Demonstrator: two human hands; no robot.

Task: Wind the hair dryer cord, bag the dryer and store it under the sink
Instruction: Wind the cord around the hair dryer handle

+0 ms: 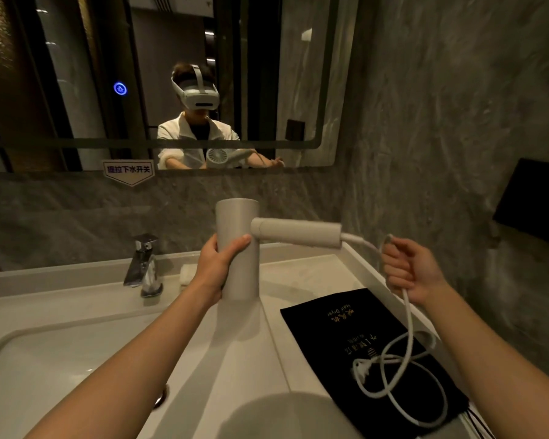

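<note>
I hold a pale beige hair dryer (240, 223) upright above the counter. My left hand (217, 267) wraps its barrel, and its handle (298, 232) points right. Its white cord (407, 315) leaves the handle end, passes through my right hand (409, 269), which is closed on it, then drops in loose loops onto a flat black drawstring bag (330, 331). The plug (360, 367) rests on the bag among the loops.
A white sink basin (45, 369) lies at lower left with a chrome tap (145, 264) behind it. The white counter (298, 274) ends at a grey marble wall on the right. A mirror hangs above; a black panel (532, 201) is mounted on the right wall.
</note>
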